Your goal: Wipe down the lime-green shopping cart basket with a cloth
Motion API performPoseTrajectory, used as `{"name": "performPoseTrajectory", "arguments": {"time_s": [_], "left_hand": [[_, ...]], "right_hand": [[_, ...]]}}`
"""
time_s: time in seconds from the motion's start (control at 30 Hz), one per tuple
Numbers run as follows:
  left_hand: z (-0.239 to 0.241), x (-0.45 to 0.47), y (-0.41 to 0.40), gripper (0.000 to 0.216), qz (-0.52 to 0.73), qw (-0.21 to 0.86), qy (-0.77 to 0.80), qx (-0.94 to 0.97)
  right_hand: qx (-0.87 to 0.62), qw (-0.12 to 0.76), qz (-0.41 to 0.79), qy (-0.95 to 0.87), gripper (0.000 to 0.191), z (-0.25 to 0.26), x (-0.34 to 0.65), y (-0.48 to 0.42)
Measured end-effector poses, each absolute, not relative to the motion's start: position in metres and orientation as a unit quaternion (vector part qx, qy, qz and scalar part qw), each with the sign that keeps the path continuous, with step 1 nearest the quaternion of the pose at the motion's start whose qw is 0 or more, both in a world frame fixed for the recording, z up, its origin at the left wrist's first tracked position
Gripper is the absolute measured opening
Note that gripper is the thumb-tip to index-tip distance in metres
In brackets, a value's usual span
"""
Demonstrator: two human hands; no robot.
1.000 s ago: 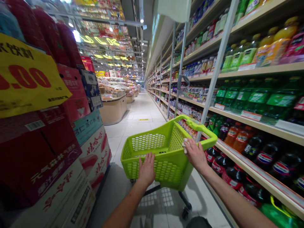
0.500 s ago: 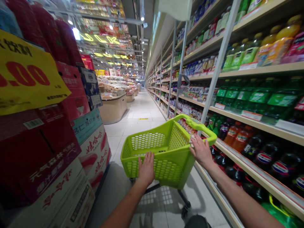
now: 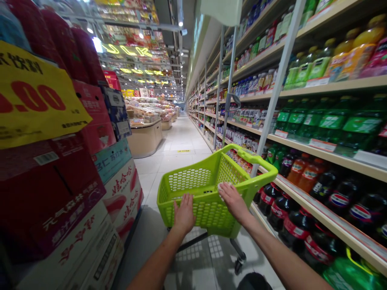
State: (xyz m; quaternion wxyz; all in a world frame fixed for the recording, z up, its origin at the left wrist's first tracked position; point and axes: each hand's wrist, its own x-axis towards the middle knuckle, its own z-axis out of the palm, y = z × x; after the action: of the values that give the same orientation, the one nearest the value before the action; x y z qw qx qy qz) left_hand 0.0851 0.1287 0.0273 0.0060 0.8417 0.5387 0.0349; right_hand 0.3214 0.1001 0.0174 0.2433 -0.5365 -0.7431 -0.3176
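Observation:
A lime-green plastic shopping cart (image 3: 193,183) stands in a supermarket aisle, its basket holding nothing that I can see. My left hand (image 3: 184,213) lies flat against the basket's near wall, fingers stretched up to the rim. My right hand (image 3: 232,201) presses a small white cloth (image 3: 223,186) onto the near right part of the rim, just below the cart's raised handle (image 3: 256,161). Both forearms reach in from the bottom of the view.
Shelves of soft-drink bottles (image 3: 320,121) run along the right, close to the cart. Stacked red and white cartons (image 3: 75,189) with a yellow price sign (image 3: 33,96) stand on the left. The tiled aisle floor (image 3: 178,145) runs ahead past a beige display counter (image 3: 145,137).
My right hand slid with the cloth from beside the handle leftward along the rim toward the near edge. My left hand stayed on the near wall. The cart shifted slightly.

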Motion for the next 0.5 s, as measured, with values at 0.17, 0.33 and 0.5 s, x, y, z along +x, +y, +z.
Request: {"name": "performPoseTrajectory", "arguments": {"time_s": [0.17,0.33,0.5], "left_hand": [[0.027,0.066,0.137,0.077,0.031,0.004,0.558,0.829],[0.026,0.066,0.137,0.077,0.032,0.007,0.549,0.835],[0.024,0.067,0.134,0.078,0.031,0.004,0.544,0.839]], "right_hand": [[-0.61,0.184,-0.318,-0.702,0.041,0.041,0.353,0.097],[-0.609,0.174,-0.306,-0.71,0.036,0.052,0.382,0.101],[-0.606,0.246,-0.307,-0.692,0.037,0.035,0.365,0.103]]}}
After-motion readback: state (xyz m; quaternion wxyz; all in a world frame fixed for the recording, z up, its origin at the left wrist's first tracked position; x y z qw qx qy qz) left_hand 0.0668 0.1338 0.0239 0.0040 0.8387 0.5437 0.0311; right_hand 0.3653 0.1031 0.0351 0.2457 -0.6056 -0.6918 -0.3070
